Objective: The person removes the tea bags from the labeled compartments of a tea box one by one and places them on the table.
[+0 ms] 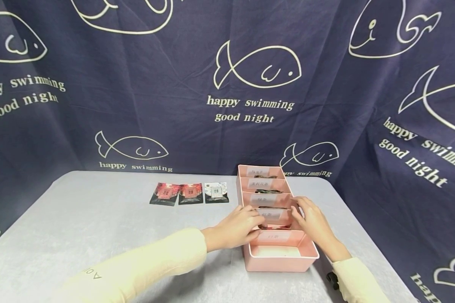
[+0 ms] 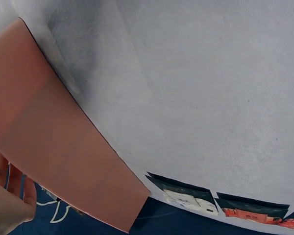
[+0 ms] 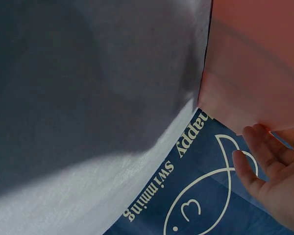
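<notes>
A long pink divided box (image 1: 280, 264) stands on the table, with paper labels in its compartments. My left hand (image 1: 235, 227) reaches over its left rim, fingers bent down toward the second compartment from the front, beside a red packet (image 1: 274, 227). In the left wrist view those fingers (image 2: 13, 178) go over the rim and their tips are hidden, so a grip on the packet cannot be made out. At the opposite rim is my right hand (image 1: 314, 219), its fingers (image 3: 264, 142) loosely spread and touching the box edge in the right wrist view.
Two red-and-black packets (image 1: 164, 194) (image 1: 191, 194) and a white-and-black packet (image 1: 216, 192) lie in a row left of the box. Dark packets (image 1: 268, 191) stand in the rear compartments. A dark blue curtain (image 1: 189, 84) hangs behind the grey table (image 1: 110, 235).
</notes>
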Tool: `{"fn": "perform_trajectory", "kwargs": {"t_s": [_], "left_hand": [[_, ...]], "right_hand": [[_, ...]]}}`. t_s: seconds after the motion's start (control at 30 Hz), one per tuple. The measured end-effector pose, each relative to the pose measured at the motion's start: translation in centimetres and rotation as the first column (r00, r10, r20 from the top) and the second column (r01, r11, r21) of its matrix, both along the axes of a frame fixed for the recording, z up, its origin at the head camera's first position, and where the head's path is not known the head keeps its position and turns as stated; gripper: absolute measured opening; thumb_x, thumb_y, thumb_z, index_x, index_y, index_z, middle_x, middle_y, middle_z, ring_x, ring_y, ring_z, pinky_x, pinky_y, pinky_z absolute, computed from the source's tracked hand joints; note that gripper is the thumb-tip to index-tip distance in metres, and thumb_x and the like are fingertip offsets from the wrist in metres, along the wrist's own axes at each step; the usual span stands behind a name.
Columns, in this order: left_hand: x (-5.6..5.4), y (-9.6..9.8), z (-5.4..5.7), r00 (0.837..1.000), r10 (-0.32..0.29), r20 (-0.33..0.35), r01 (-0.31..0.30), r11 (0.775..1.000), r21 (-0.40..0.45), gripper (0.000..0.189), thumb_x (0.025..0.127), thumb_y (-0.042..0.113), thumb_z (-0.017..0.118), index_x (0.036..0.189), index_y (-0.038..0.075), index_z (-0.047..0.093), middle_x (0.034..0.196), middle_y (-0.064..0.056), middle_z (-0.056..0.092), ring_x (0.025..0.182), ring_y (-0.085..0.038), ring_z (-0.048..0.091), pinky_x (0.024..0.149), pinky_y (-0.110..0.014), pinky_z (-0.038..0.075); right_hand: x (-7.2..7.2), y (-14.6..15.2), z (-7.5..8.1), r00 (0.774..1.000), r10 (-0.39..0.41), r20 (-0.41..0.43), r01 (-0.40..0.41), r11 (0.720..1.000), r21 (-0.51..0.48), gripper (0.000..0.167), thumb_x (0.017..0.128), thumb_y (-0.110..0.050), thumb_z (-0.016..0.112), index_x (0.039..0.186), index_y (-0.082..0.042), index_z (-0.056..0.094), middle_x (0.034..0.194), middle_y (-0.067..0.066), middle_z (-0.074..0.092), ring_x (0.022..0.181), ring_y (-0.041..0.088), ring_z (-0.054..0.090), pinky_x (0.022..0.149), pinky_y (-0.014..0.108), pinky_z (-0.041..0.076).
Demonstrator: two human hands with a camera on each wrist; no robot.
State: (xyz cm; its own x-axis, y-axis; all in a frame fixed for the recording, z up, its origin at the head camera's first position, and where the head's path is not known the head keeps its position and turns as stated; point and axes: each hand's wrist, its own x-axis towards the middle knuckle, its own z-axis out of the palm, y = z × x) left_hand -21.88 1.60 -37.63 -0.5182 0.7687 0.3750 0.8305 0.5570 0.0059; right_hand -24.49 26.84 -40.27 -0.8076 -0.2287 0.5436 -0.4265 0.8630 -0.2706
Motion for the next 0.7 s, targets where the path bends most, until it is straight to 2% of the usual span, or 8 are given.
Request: {"fn": "perform_trajectory", "kwargs": {"t_s": [0.4,0.57,0.7], "left_hand": [[-0.07,0.02,0.10,0.994,-0.009,0.112,-0.003,0.994,0.108,0.006,0.081,0.020,0.063,0.086,0.023,0.063,0.087,0.014,0.067,0.089,-0.006,0.054,0.073,-0.021,0.036],[-0.34,-0.11,0.09,0.991,-0.023,0.131,0.002,0.988,0.156,0.005,0.080,0.021,0.066,0.084,0.022,0.065,0.083,0.014,0.067,0.084,-0.005,0.056,0.073,-0.023,0.040],[-0.43,-0.24,0.32,0.988,-0.023,0.153,-0.001,0.987,0.159,0.005,0.081,0.026,0.067,0.084,0.022,0.065,0.083,0.015,0.066,0.081,-0.005,0.055,0.073,-0.024,0.041]], "right_hand": [[0.08,-0.06,0.07,1.000,-0.001,-0.007,0.001,1.000,0.004,0.022,0.085,-0.008,0.055,0.105,0.001,0.061,0.099,0.013,0.061,0.087,0.026,0.057,0.076,0.046,0.046],[0.09,-0.04,0.05,1.000,-0.002,-0.001,0.002,1.000,0.003,0.023,0.086,-0.009,0.055,0.106,0.001,0.061,0.101,0.014,0.061,0.090,0.027,0.057,0.078,0.047,0.046],[0.09,-0.04,0.05,1.000,0.001,-0.008,-0.001,1.000,0.003,0.023,0.085,-0.008,0.055,0.105,0.002,0.061,0.099,0.014,0.061,0.089,0.027,0.057,0.077,0.046,0.046]]}}
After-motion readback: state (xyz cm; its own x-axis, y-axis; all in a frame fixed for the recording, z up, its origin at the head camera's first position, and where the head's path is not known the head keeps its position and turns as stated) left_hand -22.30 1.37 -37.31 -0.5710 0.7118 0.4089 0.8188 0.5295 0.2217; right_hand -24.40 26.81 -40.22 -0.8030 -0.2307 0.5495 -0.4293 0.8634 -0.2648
